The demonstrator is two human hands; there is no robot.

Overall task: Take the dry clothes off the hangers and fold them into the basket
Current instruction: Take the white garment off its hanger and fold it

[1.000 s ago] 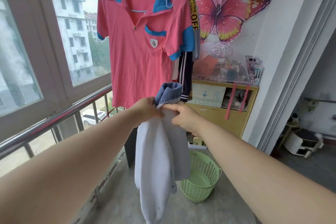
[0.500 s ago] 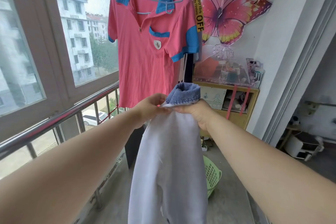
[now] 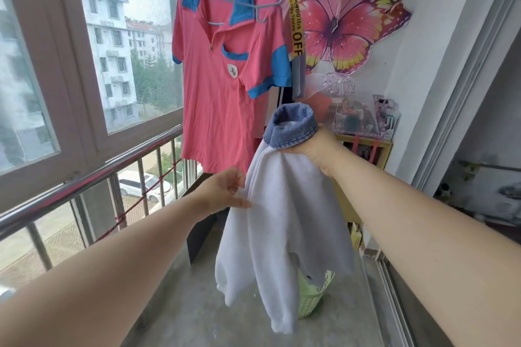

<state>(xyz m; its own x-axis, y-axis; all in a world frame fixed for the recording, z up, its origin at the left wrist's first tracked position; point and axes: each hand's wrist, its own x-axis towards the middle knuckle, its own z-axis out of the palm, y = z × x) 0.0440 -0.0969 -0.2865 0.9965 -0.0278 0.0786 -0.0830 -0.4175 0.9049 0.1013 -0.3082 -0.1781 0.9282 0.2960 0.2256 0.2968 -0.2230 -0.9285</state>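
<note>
1. Fingers of the right hand are curled tight round the denim collar of the white top. The top is held high at the neck, probably so that its body hangs straight and free for folding.
2. Left hand: fingers loosely bent, thumb lying against the side edge of the top, apparently to catch that edge and spread the cloth. Whether the edge is actually pinched cannot be told.
3. White top: off its hanger, hanging in the air from the right hand, above and in front of the basket. It is not yet folded.
4. Basket: stands on the floor, where a folded item can simply be lowered in. Mostly hidden behind the top; its contents cannot be seen.
5. Pink shirt: on a wire hanger by the window, not yet taken down.
6. Further dark clothes behind the pink shirt are largely covered, so their number is unclear. The right fingertips are hidden by the collar.
</note>
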